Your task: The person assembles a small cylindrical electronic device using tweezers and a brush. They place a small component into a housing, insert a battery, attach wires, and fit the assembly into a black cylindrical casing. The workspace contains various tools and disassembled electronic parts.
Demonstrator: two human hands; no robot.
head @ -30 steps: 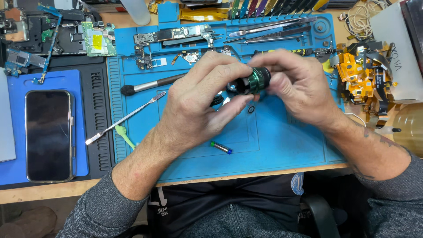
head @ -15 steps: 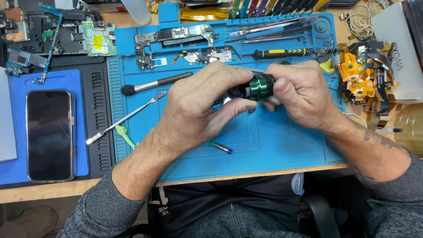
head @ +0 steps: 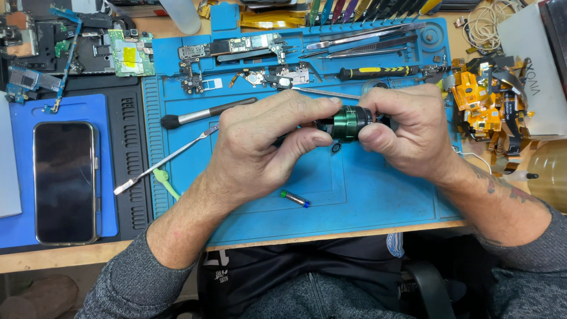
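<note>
Both my hands hold one small green and black cylindrical tool [head: 348, 123] above the blue work mat [head: 366, 201]. My left hand [head: 266, 145] wraps its black body, thumb and fingers closed around it. My right hand [head: 407, 130] pinches the green ribbed end between thumb and fingers. A small black ring [head: 335, 148] lies on the mat just under the tool. A short green and blue bit [head: 295, 198] lies on the mat below my left hand.
A phone [head: 65, 180] lies face up on a blue pad at the left. A brush [head: 204, 112], a thin metal spudger [head: 165, 159], a green pick [head: 166, 184], tweezers, a screwdriver [head: 378, 72] and phone boards [head: 236, 47] lie on the mat. Orange flex parts [head: 484, 100] sit at the right.
The tool and both hands have shifted slightly right and level. My right fingers have turned around the green end.
</note>
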